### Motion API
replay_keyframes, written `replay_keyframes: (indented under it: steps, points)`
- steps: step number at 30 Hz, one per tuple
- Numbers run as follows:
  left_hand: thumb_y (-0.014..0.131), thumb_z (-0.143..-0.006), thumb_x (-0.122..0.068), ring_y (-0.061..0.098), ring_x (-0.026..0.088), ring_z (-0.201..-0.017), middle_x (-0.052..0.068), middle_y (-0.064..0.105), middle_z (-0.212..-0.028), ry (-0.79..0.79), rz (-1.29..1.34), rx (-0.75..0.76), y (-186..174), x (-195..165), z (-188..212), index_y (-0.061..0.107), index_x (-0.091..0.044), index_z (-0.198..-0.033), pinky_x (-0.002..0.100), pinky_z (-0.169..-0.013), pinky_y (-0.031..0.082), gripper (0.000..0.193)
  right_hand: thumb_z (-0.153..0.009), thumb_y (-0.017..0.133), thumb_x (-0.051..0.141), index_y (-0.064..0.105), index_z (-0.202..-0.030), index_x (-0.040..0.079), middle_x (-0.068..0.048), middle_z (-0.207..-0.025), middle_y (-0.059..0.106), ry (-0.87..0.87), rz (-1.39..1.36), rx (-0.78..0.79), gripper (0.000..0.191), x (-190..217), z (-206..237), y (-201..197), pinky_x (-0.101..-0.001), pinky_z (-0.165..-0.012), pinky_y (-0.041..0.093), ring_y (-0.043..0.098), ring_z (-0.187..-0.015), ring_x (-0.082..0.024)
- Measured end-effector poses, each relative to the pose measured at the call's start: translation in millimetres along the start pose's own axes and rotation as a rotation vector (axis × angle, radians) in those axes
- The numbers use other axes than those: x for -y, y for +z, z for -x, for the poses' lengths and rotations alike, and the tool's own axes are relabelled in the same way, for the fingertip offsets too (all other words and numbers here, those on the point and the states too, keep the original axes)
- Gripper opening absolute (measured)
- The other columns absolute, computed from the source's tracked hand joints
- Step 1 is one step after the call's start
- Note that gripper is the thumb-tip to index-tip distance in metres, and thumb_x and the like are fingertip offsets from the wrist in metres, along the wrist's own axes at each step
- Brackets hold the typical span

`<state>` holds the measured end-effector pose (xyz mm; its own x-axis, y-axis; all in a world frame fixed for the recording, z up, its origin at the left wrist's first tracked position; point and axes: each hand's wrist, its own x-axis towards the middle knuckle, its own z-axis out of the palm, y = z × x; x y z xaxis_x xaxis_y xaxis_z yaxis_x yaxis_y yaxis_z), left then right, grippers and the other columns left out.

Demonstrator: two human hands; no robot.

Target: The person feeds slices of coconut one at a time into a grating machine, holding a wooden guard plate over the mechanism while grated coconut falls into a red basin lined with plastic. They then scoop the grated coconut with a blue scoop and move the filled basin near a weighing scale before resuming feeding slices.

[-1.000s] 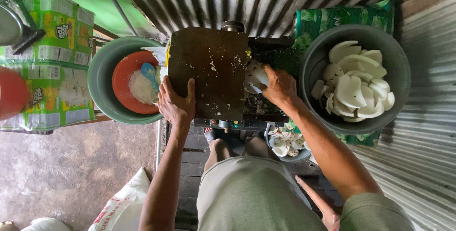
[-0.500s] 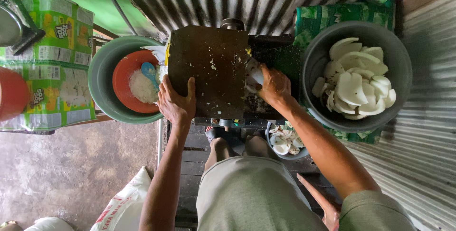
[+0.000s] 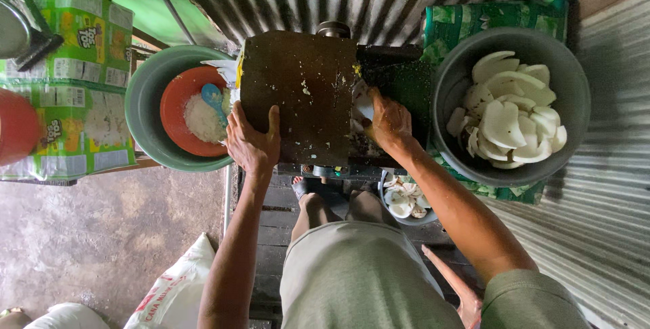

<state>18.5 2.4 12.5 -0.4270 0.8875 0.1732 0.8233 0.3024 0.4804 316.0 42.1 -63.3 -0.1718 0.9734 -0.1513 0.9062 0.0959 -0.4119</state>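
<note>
Grated white heap (image 3: pixel 202 118) already gathered in orange bowl (image 3: pixel 193 119) at far left; left hand (image 3: pixel 253 141) flat, fingers spread on dark grater housing (image 3: pixel 298 105); right hand (image 3: pixel 387 120) pressing a coconut piece (image 3: pixel 363 104) into its side, grip seemingly closed around it; grey basin (image 3: pixel 447 133) of white pieces (image 3: pixel 509 114) waiting, plenty left.

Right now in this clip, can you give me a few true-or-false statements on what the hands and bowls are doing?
1. The left hand rests on the dark metal machine cover. True.
2. The right hand holds a knife. False: it presses a white coconut piece at the machine's side.
3. The large grey bowl holds white coconut pieces. True.
4. The orange bowl sits on the floor. False: it sits inside the green basin.
</note>
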Motion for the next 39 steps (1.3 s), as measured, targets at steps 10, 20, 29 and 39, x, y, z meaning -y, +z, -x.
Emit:
replay_keyframes:
  steps: [10,20,29,39]
  points:
    - [0.072,-0.090,-0.061,0.064,0.041,-0.110,0.022,0.065,-0.123,-0.017,-0.051,0.010,4,2,-4,0.054,0.000,-0.140,0.054,-0.089,0.047,0.081,-0.079,0.073,0.007,0.056,-0.135,0.009,-0.023,-0.095,0.074,-0.062,-0.089,0.084,0.059,-6,-2,-19,-0.0514,-0.076,0.058,0.072,-0.088,-0.043]
    - [0.073,-0.091,-0.059,0.064,0.042,-0.111,0.021,0.065,-0.125,0.018,0.017,-0.032,3,0,0,0.054,0.000,-0.139,0.053,-0.091,0.049,0.078,-0.083,0.079,0.017,0.062,-0.107,0.006,-0.019,-0.090,0.075,-0.060,-0.228,-0.035,0.032,-17,3,-5,-0.0490,-0.076,0.059,0.074,-0.087,-0.039]
    - [0.071,-0.092,-0.061,0.064,0.043,-0.107,0.022,0.065,-0.122,0.025,-0.019,-0.023,1,0,1,0.053,0.001,-0.139,0.053,-0.088,0.049,0.080,-0.081,0.078,0.017,0.064,-0.106,0.007,-0.024,-0.092,0.074,0.022,-0.156,-0.015,0.031,-9,-2,-4,-0.0522,-0.076,0.058,0.072,-0.088,-0.045]
    - [0.073,-0.092,-0.058,0.065,0.042,-0.108,0.022,0.065,-0.122,0.021,0.008,-0.029,1,0,0,0.054,0.001,-0.139,0.053,-0.089,0.049,0.078,-0.085,0.080,0.025,0.061,-0.107,0.004,-0.024,-0.089,0.074,0.026,-0.191,-0.065,0.036,4,-2,2,-0.0502,-0.073,0.059,0.074,-0.084,-0.042]
